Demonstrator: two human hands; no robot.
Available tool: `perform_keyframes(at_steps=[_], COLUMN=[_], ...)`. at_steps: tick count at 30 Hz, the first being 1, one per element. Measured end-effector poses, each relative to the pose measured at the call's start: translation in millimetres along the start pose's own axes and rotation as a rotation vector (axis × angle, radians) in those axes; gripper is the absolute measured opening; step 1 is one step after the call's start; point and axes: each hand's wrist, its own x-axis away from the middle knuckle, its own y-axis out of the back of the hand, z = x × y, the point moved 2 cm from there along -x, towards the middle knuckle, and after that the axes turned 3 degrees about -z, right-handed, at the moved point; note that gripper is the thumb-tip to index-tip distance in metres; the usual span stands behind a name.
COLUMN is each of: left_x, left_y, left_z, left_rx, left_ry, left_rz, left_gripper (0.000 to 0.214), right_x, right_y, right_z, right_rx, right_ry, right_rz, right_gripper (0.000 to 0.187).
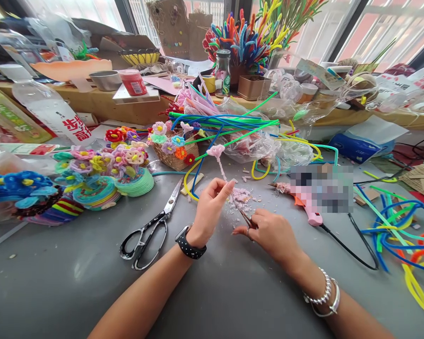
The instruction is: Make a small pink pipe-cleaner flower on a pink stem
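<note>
Between its thumb and fingers, my left hand (214, 202) pinches the stem of a pale pink pipe-cleaner flower (217, 155), whose head points up and away from me. My right hand (268, 230) is closed around the handles of small scissors (243, 214), with the blades reaching up toward the left fingertips and the stem. Whether the blades touch the stem I cannot tell. Below and behind the blades lies a heap of pink fluff clippings (242, 194) on the grey table (212, 292). Large black-handled scissors (155, 221) rest to the left of my left hand.
A pink glue gun (307, 202) with a black cord lies to the right, partly blurred out. Loose coloured pipe cleaners (399, 226) spread at far right. Finished flower pots (136, 181) stand at left, near a small flower basket (173, 153). Behind runs a cluttered ledge (183, 106).
</note>
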Motion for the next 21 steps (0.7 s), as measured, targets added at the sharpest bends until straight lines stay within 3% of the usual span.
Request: perform_keyframes(at_steps=[6, 9, 11, 13, 16, 21], left_x=[-3, -6, -7, -6, -3, 4], left_y=[3.4, 6.3, 6.6, 4.7, -1.0, -8.1], left_z=[3, 2, 1, 1, 1, 0], left_rx=[0.056, 0.083, 0.096, 0.097, 0.131, 0.247], left_ry=[-0.017, -0.027, 0.003, 0.061, 0.179, 0.351], left_rz=[-0.048, -0.082, -0.081, -0.044, 0.065, 0.252], left_gripper=[0.024, 0.022, 0.021, 0.021, 0.02, 0.02], right_x=[-5, -7, -6, -4, -3, -4], right_y=[0, 0, -1, -1, -1, -6], right_z=[-6, -8, -6, -4, -1, -2], right_rx=[-0.205, -0.593, -0.922, -1.224, -1.512, -1.634], right_ry=[-0.035, -0.126, -0.131, -0.097, -0.061, -0.144], right_rz=[0.067, 0.26, 0.46, 0.581, 0.578, 0.568], right_gripper=[0.068, 0.067, 0.067, 0.067, 0.067, 0.068])
